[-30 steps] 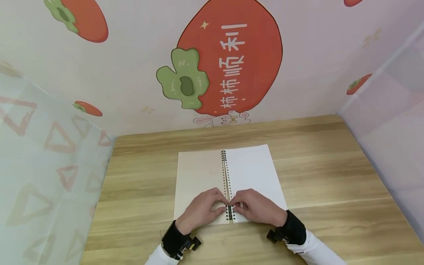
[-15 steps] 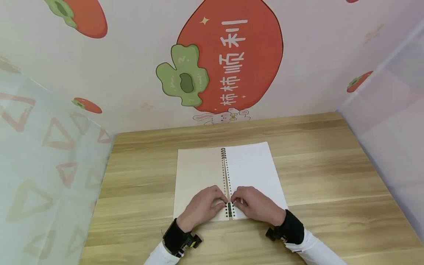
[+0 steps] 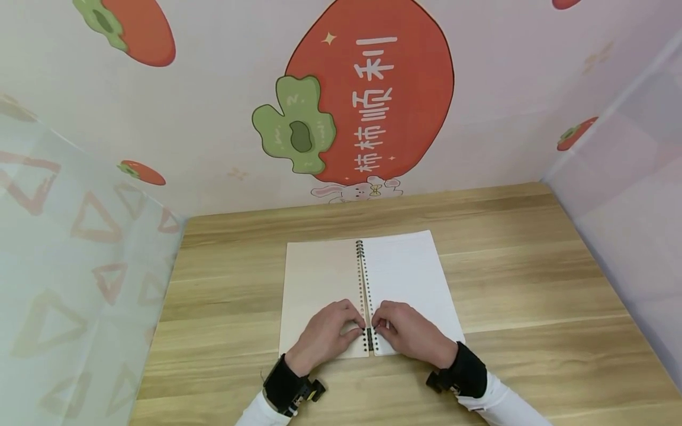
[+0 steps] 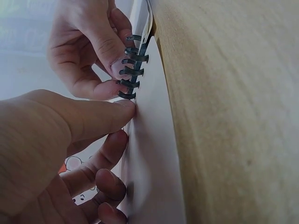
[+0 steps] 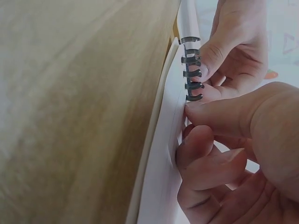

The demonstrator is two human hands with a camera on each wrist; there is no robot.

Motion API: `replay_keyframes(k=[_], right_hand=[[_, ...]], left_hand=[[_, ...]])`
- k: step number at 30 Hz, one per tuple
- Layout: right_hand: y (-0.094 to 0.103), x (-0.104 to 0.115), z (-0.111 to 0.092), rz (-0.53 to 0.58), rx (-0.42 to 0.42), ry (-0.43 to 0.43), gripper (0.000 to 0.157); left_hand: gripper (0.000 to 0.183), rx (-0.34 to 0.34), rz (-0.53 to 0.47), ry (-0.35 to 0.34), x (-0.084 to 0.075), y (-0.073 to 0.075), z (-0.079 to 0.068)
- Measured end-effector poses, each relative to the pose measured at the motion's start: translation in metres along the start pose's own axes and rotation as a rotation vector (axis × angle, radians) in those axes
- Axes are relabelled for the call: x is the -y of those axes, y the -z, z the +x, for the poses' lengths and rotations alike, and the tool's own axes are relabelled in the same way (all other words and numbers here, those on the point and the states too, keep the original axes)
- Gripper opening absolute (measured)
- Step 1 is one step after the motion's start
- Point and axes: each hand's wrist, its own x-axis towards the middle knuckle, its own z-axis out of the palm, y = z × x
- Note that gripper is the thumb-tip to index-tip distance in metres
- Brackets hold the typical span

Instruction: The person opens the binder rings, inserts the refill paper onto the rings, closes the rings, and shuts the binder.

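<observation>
An open loose-leaf notebook (image 3: 407, 266) lies flat in the head view, a beige cover (image 3: 319, 272) on its left side and white paper on its right. Dark binder rings (image 4: 132, 71) run down its spine, and those near the hands look parted in both wrist views. From the left, my left hand (image 3: 327, 334) pinches the binding with thumb and forefinger near its lower end. Opposite it, my right hand (image 3: 412, 334) pinches the binding from the white-page side. A small gap separates the two hands' fingertips. Some rings are hidden behind the fingers.
The notebook rests on a wood-grain table (image 3: 229, 296). A wall (image 3: 213, 118) with persimmon drawings rises behind it, and pale panels (image 3: 634, 154) stand at both sides. Each wrist wears a black strap (image 3: 469, 370) with a small camera.
The fingertips have drawn slightly apart; one second ago they nearly met over the spine. More of the dark binding strip now shows between them. The notebook stays in place.
</observation>
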Motion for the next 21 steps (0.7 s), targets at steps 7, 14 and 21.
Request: replay_keyframes(k=[7,14,21], right_hand=[[-0.0027,-0.0016,-0.0004,0.016,-0.019,0.015,0.011],[-0.0039,-0.0001,-0.0004,0.036,0.0,0.014,0.011],[-0.0047,0.0004,-0.0007,0.025,0.005,-0.004,0.01]], left_hand=[[0.004,0.0,-0.007,0.002,0.0004,-0.0013,-0.0005],[0.005,-0.015,-0.01,-0.01,-0.0003,-0.0027,-0.0006],[0.006,-0.018,-0.006,-0.016,-0.0013,-0.0021,0.0]])
